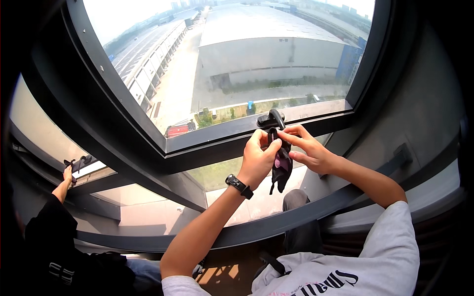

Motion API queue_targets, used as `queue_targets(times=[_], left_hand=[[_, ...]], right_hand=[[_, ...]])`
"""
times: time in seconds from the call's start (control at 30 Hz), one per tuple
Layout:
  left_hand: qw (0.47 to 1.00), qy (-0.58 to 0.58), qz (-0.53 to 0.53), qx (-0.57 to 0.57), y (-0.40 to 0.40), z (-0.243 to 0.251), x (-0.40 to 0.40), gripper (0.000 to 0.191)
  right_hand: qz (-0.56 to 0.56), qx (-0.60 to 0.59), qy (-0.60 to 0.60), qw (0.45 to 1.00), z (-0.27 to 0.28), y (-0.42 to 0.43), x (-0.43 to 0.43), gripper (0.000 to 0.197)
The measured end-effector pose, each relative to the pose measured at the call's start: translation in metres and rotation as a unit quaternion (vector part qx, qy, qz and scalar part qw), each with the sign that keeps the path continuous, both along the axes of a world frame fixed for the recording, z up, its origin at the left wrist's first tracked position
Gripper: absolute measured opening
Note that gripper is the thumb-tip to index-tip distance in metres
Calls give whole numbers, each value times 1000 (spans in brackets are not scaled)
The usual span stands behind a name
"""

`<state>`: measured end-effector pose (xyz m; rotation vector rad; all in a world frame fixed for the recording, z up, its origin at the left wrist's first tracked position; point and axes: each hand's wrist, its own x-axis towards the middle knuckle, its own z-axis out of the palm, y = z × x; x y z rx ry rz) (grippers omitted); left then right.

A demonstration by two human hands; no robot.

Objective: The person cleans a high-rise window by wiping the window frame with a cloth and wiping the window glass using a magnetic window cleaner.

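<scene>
A black cloth piece with pink patches (282, 168) hangs just below the window handle (276, 117), its lower end loose. My left hand (259, 157) pinches its upper part between thumb and fingers. From the other side, my right hand (311, 153) has its fingertips on the cloth close to the handle's free end. The handle is black and fixed to the lower frame of the window (222, 142). Whether the cloth touches the handle is hidden by my fingers. A black wristband (239, 186) is on my left wrist.
A curved dark rail (259, 231) crosses below my forearms. At far left, another person's hand (67, 174) is at a second window handle (84, 160) with a dark item. My knee (295, 199) is by the lower glass. Large warehouses (270, 51) stand outside.
</scene>
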<state>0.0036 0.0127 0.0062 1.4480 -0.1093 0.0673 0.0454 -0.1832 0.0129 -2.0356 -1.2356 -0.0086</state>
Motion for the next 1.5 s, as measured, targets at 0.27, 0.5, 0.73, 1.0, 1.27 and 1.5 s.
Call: queue_targets(times=[0.27, 0.5, 0.73, 1.0, 1.27, 1.5], left_hand=[[996, -26, -49, -77, -3, -12, 1, 18], [984, -34, -141, -108, -13, -2, -12, 34], [968, -69, -154, 185, -4, -13, -16, 31], [764, 13, -274, 584, 17, -20, -6, 47], [724, -12, -316, 614, 14, -14, -14, 46], [704, 45, -337, 624, 13, -21, -9, 49]], right_hand=[[-37, 2, 133, 990, 15, -1, -6, 49], [-59, 98, 449, 886, 12, -6, -1, 43], [-225, 306, 275, 883, 49, -7, 28, 23], [-171, 233, -287, 913, 73, 112, 47, 36], [90, 132, -267, 950, -15, 274, 41, 45], [133, 8, -301, 944, -50, 253, 55, 40]])
